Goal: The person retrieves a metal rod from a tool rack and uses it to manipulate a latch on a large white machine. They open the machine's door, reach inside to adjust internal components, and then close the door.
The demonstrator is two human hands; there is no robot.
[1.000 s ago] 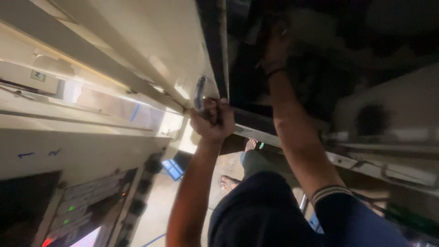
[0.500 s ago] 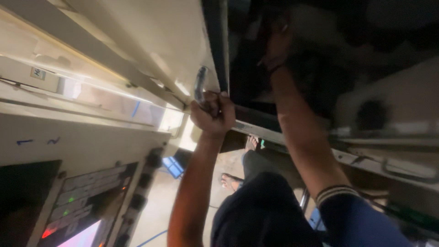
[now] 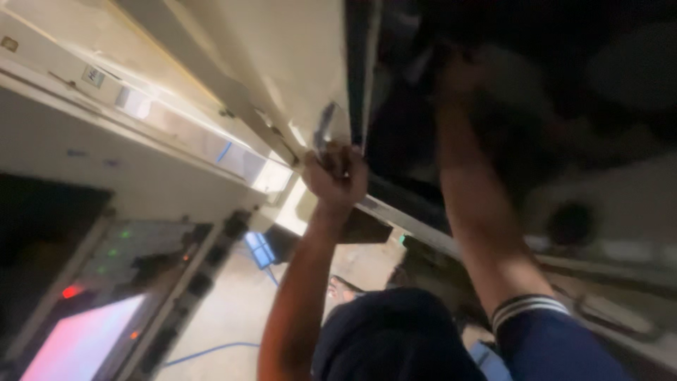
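My left hand (image 3: 337, 178) is closed around a thin metal handle (image 3: 324, 127) at the edge of a cream machine panel (image 3: 282, 63). My right hand (image 3: 458, 74) reaches far into a dark cavity (image 3: 564, 85) beside that panel. It is blurred and in shadow, so what it touches is hidden. My right arm wears a dark blue sleeve with a striped cuff (image 3: 529, 310). A dark rounded shape (image 3: 395, 339) lies between my arms at the bottom.
A control panel with a glowing pink screen (image 3: 77, 342) and small red and green lights fills the lower left. Below are a pale floor, a blue cable (image 3: 204, 351) and a sandalled foot (image 3: 345, 286). A metal rail (image 3: 409, 219) borders the cavity.
The view has swung, so the control panel and its screen show more at the lower left. My left hand keeps its grip on the handle. My right hand stays inside the cavity.
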